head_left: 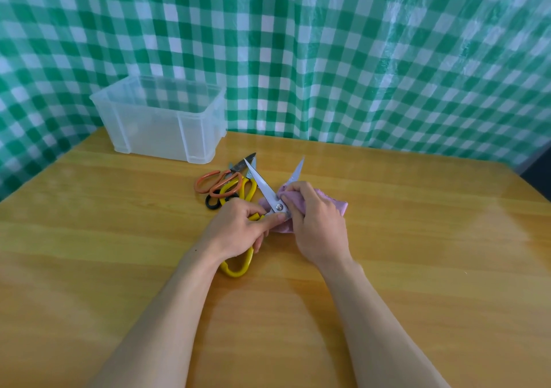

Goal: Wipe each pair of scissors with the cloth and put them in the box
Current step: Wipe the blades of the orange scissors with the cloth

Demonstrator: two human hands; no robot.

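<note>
Back left on the desk (119, 238): box (161, 119), seemingly empty, waiting scissors (226, 185) heaped alongside. Curls left hand (238, 229) grip round yellow scissors (265, 188), blades spread. Pinches pink cloth (337, 206) onto one blade in right hand (316, 223) grip. Mid-wipe; next probably calls for closing blades, then reaching boxward.

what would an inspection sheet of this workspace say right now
surface: wooden table, glossy.
job's things: open yellow scissors held, blades spread; pink cloth covers the base of one blade; clear box back left, no scissors seen inside; pile of scissors in front of it, with orange, yellow and black handles.
clutter: nothing seen
hands: left hand grips the yellow handle; right hand holds the cloth on the blade.
cables: nothing seen
surroundings: green checked curtain behind the table.
</note>
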